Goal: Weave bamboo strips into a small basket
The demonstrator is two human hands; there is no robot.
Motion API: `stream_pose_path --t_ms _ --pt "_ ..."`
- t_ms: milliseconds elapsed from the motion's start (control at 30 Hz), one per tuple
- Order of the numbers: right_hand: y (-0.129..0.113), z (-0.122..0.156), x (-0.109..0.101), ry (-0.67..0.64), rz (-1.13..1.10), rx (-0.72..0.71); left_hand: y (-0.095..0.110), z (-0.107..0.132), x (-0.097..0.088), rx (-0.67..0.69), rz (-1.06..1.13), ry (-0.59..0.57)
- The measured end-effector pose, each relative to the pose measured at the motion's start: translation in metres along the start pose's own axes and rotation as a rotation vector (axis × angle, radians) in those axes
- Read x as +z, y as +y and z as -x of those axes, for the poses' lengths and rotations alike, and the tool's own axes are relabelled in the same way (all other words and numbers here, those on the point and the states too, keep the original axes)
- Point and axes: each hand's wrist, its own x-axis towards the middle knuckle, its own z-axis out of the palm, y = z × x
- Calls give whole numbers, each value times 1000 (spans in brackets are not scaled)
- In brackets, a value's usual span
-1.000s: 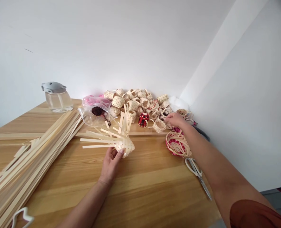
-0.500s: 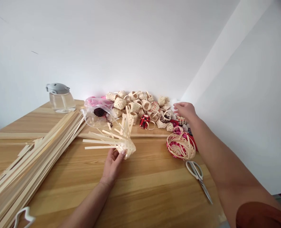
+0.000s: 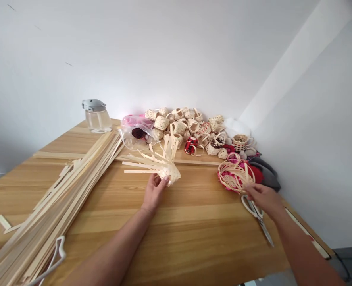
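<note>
Pinching a half-woven basket in the grip of the left hand, just in front of the pile of small baskets, with strips fanned out much as half a second ago. Drawn back with the right hand from the pile's right end, clearing the view of a checked basket there. Now bringing thumb and fingertips close together by a pale strip at the rim of a pink-and-cream basket, in front of that end; cannot tell whether pinching. Partly covering the handles of scissors, farther from the pile.
</note>
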Motion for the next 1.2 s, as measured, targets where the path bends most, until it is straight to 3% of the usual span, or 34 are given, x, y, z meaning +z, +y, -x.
stream_pose_path --t_ms 33,133,300,533,667,767,867,1033,1200 --pt "2 2 9 -63 -7 7 -1 0 0 -2 -2 2" --pt "-3 1 28 26 5 -73 -4 -1 -2 15 -1 25" --pt "-9 -2 41 92 -8 -90 -11 -4 -6 16 -24 6" --pt "7 15 52 57 -69 -81 -15 -5 -10 7 -35 6" --pt "0 33 61 -57 -88 -117 -16 -5 -10 25 -31 15" --pt "-25 39 73 -151 -141 -194 -15 -4 -8 32 -14 15" --pt "-64 25 89 -143 -203 -302 -13 -3 -6 38 -10 16" --pt "-128 -35 128 -7 -181 -259 -12 -3 -6 21 15 -6" --pt "-166 -83 171 98 -165 -188 -14 -4 -6 13 44 -34"
